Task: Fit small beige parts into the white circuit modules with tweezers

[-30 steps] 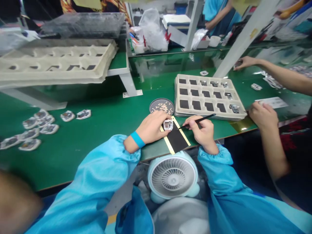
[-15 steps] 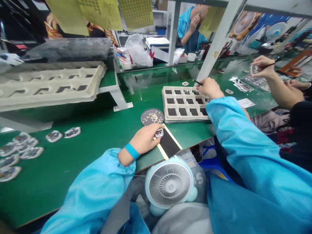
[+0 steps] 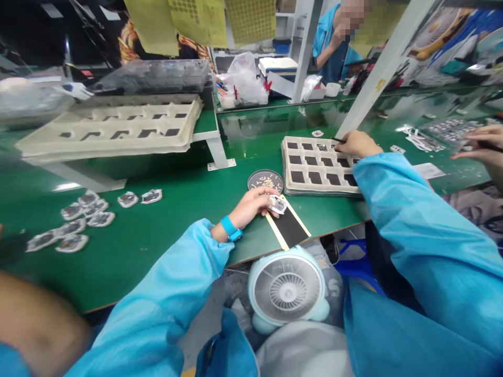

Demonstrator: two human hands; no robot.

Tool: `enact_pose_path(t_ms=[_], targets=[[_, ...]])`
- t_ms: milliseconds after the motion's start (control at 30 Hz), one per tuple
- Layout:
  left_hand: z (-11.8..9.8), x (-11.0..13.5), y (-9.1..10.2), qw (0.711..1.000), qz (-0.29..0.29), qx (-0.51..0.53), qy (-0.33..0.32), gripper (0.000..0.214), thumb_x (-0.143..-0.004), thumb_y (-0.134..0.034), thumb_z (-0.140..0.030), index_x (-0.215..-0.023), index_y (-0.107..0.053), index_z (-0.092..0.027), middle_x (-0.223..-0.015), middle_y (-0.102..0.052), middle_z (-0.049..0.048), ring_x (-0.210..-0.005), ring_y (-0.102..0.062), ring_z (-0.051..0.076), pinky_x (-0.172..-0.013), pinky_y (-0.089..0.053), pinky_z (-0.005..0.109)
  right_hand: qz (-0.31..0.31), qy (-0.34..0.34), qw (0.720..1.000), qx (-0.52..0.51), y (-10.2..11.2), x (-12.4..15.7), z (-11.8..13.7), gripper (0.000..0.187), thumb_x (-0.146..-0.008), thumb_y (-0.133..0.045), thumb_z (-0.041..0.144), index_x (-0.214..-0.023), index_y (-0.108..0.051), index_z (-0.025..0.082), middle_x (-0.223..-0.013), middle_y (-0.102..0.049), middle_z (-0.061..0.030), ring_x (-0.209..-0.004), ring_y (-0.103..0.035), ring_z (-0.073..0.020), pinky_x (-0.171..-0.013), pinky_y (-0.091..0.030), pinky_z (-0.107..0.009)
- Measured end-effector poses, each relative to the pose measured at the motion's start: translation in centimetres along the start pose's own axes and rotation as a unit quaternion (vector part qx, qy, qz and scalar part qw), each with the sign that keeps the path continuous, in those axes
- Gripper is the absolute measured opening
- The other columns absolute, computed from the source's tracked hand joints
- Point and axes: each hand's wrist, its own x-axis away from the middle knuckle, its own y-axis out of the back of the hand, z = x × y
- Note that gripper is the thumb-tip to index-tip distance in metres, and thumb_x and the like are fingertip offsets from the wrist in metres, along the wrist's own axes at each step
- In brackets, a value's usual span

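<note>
In the head view, the left hand [image 3: 257, 203], with a bright blue band [image 3: 231, 229] at its wrist, grasps a small white-rimmed part with rounded corners [image 3: 277, 204] between thumb and fingers, its face tipped upward. That part is over the far end of a flat black mat edged with yellow strips [image 3: 291, 228]; whether it touches the mat I cannot tell. Just behind this hand, a round dark-grey dish [image 3: 250, 181] holds many tiny beige pieces [image 3: 269, 180]. The right hand [image 3: 357, 144] reaches over the upper right of a beige moulded tray with black-bottomed pockets [image 3: 314, 188], gripping a thin black stick-like tool [image 3: 338, 140] that points left; whether its fingertips also pinch something in a pocket is hidden. A small silvery piece [image 3: 322, 147] lies in a top-row pocket left of that hand. Beyond the tray, near its far edge, lies one whitish part [image 3: 317, 134]. Well to the left on the glossy green tabletop [image 3: 188, 209] are a cluster of white-rimmed parts [image 3: 72, 228] and, near it, two more set apart [image 3: 128, 199]. At the far right, a co-worker's hand [image 3: 487, 144] holds a dark slender object [image 3: 491, 146].
</note>
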Motion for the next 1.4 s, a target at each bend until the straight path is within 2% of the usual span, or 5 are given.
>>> enact_pose_path(t_ms=[200,400,633,1000,1400], targets=[[-0.3,0.5,-0.8,0.996,0.014,0.085,0.032,0.037,-0.068,-0.072,-0.024,-0.101,-0.058,-0.014,-0.087,-0.077,0.0114,-0.07,-0.077,0.024,-0.05,-0.039,0.019,-0.094,0.051,0.992,-0.073,0.6,3.0,0.4,0.044,-0.088,-0.073,0.03,-0.118,-0.072,-0.002,-0.112,-0.073,-0.0239,-0.089,-0.061,-0.0159,-0.082,-0.039,-0.035],[0.6,0.6,-1.4,0.998,0.001,0.067,0.02,0.044,-0.072,-0.078,-0.02,-0.112,-0.063,-0.012,-0.099,-0.077,0.0142,-0.08,-0.078,0.023,-0.052,-0.042,0.019,-0.194,0.174,0.906,-0.334,1.5,14.6,4.0,0.025,-0.088,-0.077,0.03,-0.103,-0.081,0.01,-0.098,-0.078,-0.0124,-0.086,-0.067,-0.0153,-0.08,-0.048,-0.029],[1.0,1.0,-1.7,0.998,0.005,0.057,-0.025,0.057,-0.074,-0.077,-0.017,-0.129,-0.063,-0.012,-0.111,-0.077,0.0142,-0.098,-0.076,0.024,-0.069,-0.055,0.025,0.032,0.112,0.812,-0.572,-3.1,25.0,7.1,0.018,-0.077,-0.088,0.034,-0.087,-0.08,0.022,-0.083,-0.076,-0.0014,-0.074,-0.068,-0.0148,-0.071,-0.053,-0.027],[1.0,1.1,-2.5,0.991,-0.095,-0.04,-0.08,0.031,-0.082,-0.081,-0.039,-0.098,-0.072,-0.014,-0.084,-0.077,0.0071,-0.069,-0.071,0.016,-0.064,-0.059,0.027,0.203,0.093,0.753,-0.619,-6.2,25.4,7.9,0.028,-0.082,-0.084,0.043,-0.079,-0.074,0.017,-0.07,-0.068,-0.0016,-0.062,-0.055,-0.0111,-0.058,-0.039,-0.025],[0.6,1.9,-2.4,0.98,-0.084,-0.084,-0.159,0.034,-0.093,-0.068,-0.041,-0.116,-0.076,-0.018,-0.115,-0.077,0.0093,-0.085,-0.069,0.016,-0.068,-0.055,0.026,0.147,0.002,0.743,-0.653,-7.1,25.3,10.0,0.038,-0.073,-0.087,0.05,-0.082,-0.075,0.016,-0.064,-0.058,0.0016,-0.055,-0.042,-0.0082,-0.051,-0.031,-0.024]])
